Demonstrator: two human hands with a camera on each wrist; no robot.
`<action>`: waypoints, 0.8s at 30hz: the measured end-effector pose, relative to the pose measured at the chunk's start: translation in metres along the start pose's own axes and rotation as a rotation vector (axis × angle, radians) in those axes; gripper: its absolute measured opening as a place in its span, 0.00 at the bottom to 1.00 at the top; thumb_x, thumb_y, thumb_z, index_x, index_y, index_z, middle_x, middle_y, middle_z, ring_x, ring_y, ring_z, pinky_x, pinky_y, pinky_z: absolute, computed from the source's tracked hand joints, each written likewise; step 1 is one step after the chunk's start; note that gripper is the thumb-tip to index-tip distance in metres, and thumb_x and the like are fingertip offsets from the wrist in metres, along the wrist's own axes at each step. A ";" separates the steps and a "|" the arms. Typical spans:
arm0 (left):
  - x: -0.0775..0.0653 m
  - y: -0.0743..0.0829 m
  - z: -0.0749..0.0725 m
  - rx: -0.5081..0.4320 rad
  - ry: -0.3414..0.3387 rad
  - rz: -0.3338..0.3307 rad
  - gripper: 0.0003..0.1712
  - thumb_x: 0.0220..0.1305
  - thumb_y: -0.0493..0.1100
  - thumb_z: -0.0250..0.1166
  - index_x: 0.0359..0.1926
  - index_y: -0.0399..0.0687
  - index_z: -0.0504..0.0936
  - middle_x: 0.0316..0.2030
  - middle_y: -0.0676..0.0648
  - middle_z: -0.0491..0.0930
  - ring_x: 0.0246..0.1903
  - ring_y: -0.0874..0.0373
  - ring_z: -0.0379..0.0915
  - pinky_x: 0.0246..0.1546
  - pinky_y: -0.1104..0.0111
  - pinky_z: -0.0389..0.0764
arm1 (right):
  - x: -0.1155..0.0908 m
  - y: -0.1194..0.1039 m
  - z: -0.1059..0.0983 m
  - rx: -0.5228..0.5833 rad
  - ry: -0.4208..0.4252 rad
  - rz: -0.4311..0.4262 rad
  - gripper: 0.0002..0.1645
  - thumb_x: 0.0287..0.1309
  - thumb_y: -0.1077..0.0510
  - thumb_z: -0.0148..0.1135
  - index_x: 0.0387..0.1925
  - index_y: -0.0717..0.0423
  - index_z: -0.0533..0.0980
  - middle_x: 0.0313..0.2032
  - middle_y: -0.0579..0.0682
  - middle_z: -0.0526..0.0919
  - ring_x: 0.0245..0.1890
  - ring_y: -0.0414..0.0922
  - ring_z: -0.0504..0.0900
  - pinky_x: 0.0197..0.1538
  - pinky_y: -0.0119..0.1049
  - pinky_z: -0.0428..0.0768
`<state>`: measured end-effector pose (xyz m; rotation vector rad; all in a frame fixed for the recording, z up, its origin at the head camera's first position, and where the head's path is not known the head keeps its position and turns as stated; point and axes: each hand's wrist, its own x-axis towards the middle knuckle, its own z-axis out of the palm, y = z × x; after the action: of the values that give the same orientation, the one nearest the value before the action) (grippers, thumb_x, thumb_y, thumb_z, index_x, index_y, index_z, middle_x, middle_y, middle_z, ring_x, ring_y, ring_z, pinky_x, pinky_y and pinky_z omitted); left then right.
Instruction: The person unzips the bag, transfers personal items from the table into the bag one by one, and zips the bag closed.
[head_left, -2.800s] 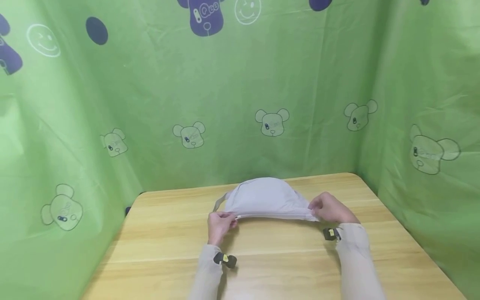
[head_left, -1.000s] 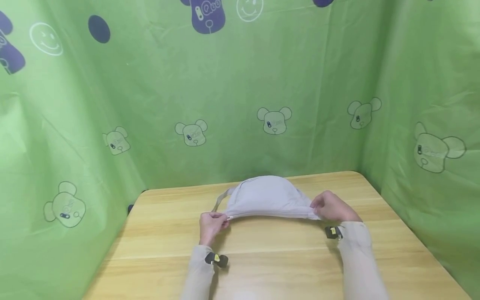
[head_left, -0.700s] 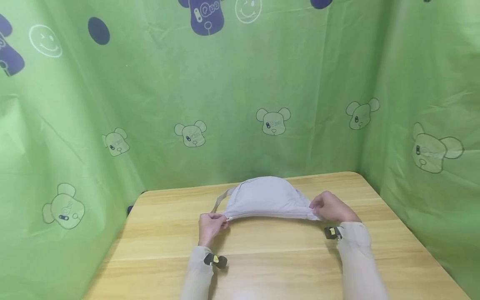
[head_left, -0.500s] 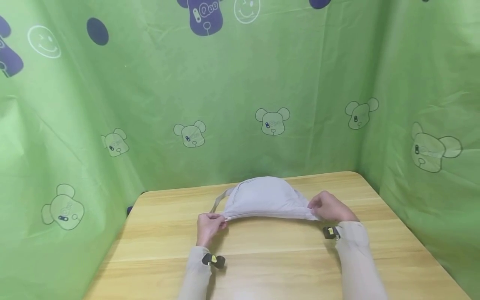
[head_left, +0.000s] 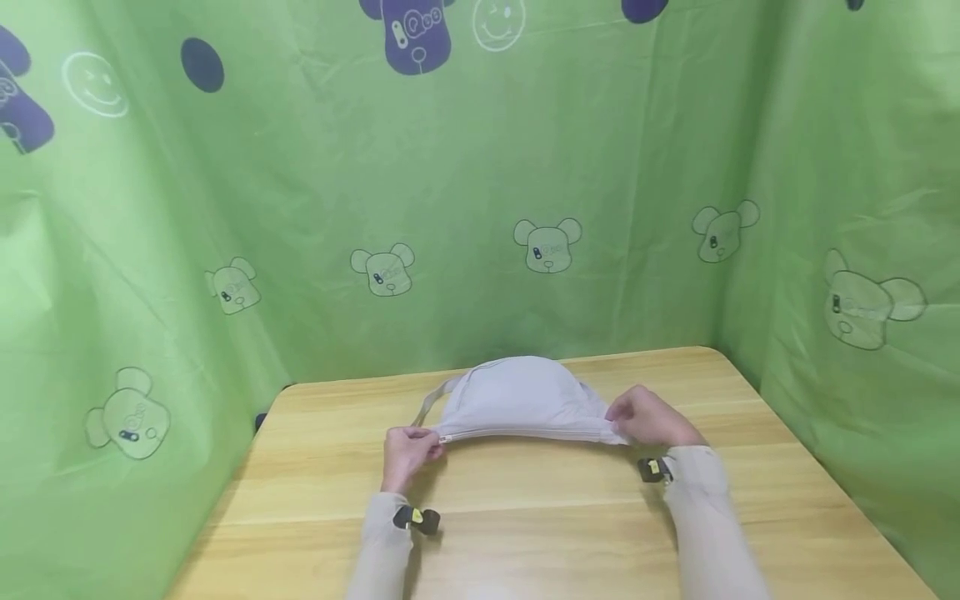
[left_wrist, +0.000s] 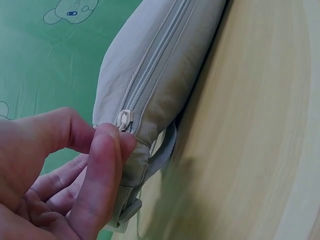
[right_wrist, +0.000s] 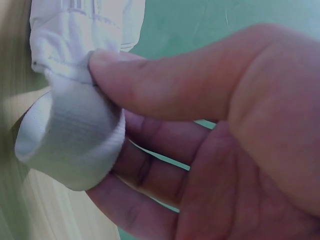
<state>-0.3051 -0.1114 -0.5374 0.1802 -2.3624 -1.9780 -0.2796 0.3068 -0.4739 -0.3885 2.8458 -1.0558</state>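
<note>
A pale grey waist bag [head_left: 517, 396] lies on the table, its zip running along the near edge. My left hand [head_left: 407, 454] pinches the zipper pull [left_wrist: 123, 120] between thumb and forefinger at the bag's left end. In the left wrist view the zip's teeth [left_wrist: 159, 50] are meshed behind the slider. At the opposite end my right hand [head_left: 651, 417] pinches the fabric corner, thumb on top, where a webbing strap [right_wrist: 82, 132] loops down beside the curled fingers.
The wooden table [head_left: 525, 533] reaches toward me from the bag. Green printed curtains [head_left: 465, 167] enclose its back and sides. Another part of the strap [head_left: 431, 404] curves behind the bag's left end. A plastic buckle [left_wrist: 131, 211] hangs below the left hand.
My left hand has moved left, drawing the zipper pull along to the bag's left end. The bag and my right hand have shifted slightly left, the right hand still holding its corner.
</note>
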 end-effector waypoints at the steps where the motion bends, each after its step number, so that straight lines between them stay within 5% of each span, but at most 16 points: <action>1: 0.001 -0.001 -0.001 -0.003 -0.001 -0.005 0.12 0.56 0.28 0.68 0.42 0.25 0.86 0.30 0.34 0.89 0.23 0.61 0.85 0.29 0.72 0.90 | 0.001 0.000 0.001 -0.006 0.003 -0.012 0.13 0.51 0.72 0.64 0.41 0.69 0.85 0.41 0.64 0.90 0.43 0.55 0.87 0.51 0.56 0.88; 13: 0.005 -0.003 -0.031 0.056 -0.112 -0.026 0.10 0.58 0.28 0.67 0.41 0.26 0.86 0.29 0.36 0.89 0.24 0.60 0.85 0.32 0.72 0.90 | 0.014 -0.010 0.018 -0.045 0.037 -0.080 0.12 0.49 0.73 0.64 0.38 0.68 0.86 0.38 0.63 0.90 0.41 0.56 0.87 0.51 0.57 0.87; 24: 0.003 0.012 -0.047 0.183 -0.103 -0.042 0.09 0.55 0.29 0.68 0.39 0.29 0.87 0.29 0.37 0.89 0.23 0.60 0.84 0.30 0.71 0.90 | 0.022 -0.023 0.030 -0.071 0.032 -0.051 0.09 0.54 0.69 0.67 0.39 0.64 0.86 0.40 0.61 0.90 0.42 0.55 0.87 0.52 0.57 0.87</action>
<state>-0.3028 -0.1557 -0.5177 0.1400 -2.6262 -1.8288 -0.2909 0.2653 -0.4809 -0.4565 2.9230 -0.9794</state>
